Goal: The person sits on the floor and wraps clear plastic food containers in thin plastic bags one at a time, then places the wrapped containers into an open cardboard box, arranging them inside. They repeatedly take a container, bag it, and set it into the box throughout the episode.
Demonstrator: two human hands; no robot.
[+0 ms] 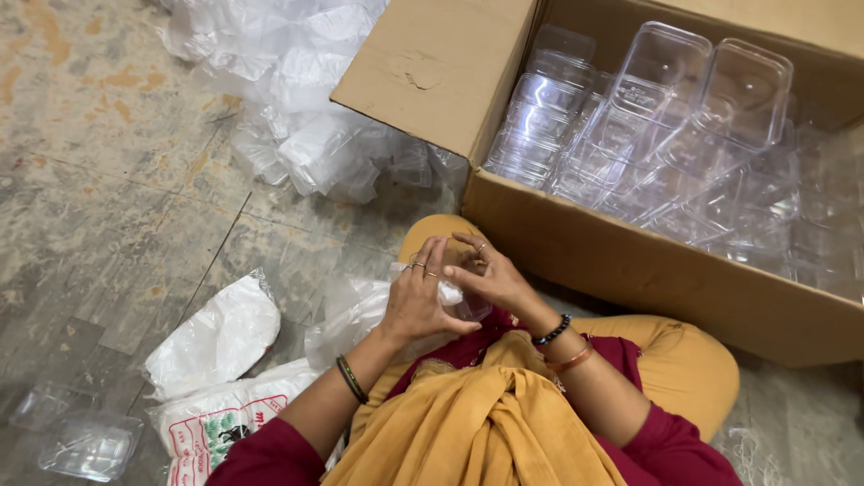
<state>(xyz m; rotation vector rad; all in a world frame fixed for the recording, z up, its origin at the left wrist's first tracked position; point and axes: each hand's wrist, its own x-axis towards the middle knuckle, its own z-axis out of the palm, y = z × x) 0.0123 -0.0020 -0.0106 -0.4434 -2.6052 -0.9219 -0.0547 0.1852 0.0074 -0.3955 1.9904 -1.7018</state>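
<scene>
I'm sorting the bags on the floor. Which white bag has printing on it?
The white bag at the bottom left, beside the person's left arm, has red and green printing. The other white bag just above it is plain.

cardboard box holding stacked clear containers; white bags on stone floor; plastic heap behind.

It looked like a small packing workroom or storeroom rather than a lived-in home. The person sat cross-legged on a worn, stained stone floor instead of at a table. A big cardboard box stood open beside them, filled with stacked clear plastic containers. A heap of crumpled clear plastic bags lay on the floor, with white sacks and loose lids nearby.
</scene>
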